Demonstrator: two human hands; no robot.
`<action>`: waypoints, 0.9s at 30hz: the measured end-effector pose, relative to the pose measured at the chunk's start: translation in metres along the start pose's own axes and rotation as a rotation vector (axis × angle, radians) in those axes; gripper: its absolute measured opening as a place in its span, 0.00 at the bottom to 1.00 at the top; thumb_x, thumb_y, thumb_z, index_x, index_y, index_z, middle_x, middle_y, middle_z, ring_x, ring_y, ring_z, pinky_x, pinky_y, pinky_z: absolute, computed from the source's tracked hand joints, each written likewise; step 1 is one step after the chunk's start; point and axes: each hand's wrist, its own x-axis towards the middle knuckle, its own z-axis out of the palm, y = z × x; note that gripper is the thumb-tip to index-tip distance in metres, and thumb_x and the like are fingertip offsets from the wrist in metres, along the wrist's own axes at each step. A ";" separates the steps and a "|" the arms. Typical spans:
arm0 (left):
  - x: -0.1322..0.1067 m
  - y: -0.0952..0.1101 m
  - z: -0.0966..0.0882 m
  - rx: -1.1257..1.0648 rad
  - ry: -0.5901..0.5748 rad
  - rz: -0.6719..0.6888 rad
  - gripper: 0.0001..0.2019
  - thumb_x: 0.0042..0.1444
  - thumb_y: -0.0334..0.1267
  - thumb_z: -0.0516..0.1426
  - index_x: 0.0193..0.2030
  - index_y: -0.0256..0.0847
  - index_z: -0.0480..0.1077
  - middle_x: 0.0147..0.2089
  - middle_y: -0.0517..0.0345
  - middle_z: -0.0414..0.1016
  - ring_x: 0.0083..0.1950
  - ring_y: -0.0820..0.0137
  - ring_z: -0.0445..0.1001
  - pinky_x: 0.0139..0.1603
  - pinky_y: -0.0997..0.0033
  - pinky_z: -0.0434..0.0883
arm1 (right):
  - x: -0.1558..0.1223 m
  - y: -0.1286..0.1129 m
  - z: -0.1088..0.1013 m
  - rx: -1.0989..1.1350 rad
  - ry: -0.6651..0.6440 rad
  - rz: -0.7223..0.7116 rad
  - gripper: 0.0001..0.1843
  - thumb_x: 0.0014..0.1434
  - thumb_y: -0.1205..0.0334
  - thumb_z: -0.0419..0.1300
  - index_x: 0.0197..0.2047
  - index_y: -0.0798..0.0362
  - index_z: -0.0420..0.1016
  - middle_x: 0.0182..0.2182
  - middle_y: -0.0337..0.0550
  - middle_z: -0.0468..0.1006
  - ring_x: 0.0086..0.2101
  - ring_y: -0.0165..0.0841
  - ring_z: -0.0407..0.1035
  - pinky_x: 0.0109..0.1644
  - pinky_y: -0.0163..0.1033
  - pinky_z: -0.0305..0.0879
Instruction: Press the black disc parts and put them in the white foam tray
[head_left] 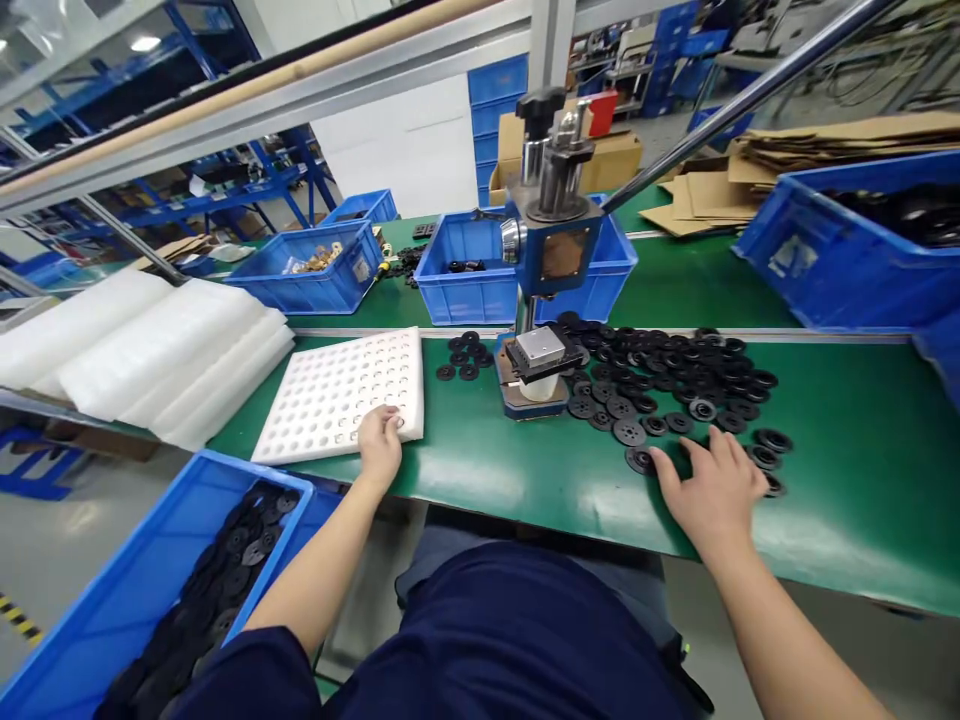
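The fingertips of my left hand (381,445) are pinched together at the right front of a white foam tray (300,400) with rows of round holes. Small rings sit in many of the holes on its right side; what my fingers grip is too small to make out. My right hand (712,485) is spread low over the front edge of a pile of black ribbed discs (660,365), its thumb beside one disc (640,460). Between the hands stands a hand press (551,255) with a metal block (540,346) on its base.
Several black discs (468,352) lie left of the press. A blue bin (199,500) of discs stands at the front left. Blue bins (469,295) line the back, and another bin (847,270) stands at right. White foam sheets (172,350) lie at left; a slanted metal bar (750,100) crosses the upper right.
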 end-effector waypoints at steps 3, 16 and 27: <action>-0.003 -0.001 0.008 -0.020 0.012 -0.026 0.08 0.60 0.34 0.47 0.38 0.40 0.66 0.47 0.43 0.77 0.53 0.60 0.75 0.57 0.57 0.69 | -0.002 0.001 0.001 -0.023 0.049 0.018 0.30 0.63 0.43 0.48 0.47 0.61 0.76 0.61 0.66 0.66 0.61 0.55 0.58 0.59 0.62 0.54; -0.007 -0.003 0.009 0.018 -0.057 -0.002 0.06 0.60 0.34 0.52 0.34 0.43 0.69 0.49 0.48 0.79 0.60 0.57 0.70 0.65 0.50 0.61 | 0.001 -0.004 -0.004 -0.080 0.104 -0.270 0.26 0.64 0.42 0.53 0.37 0.56 0.80 0.57 0.58 0.72 0.58 0.51 0.64 0.60 0.54 0.57; -0.016 -0.024 0.046 -0.119 0.222 0.045 0.08 0.62 0.34 0.49 0.38 0.40 0.69 0.45 0.49 0.81 0.59 0.58 0.74 0.70 0.46 0.51 | 0.000 0.024 0.015 0.055 -0.031 -0.219 0.36 0.59 0.28 0.44 0.36 0.52 0.77 0.60 0.55 0.70 0.62 0.51 0.58 0.62 0.60 0.53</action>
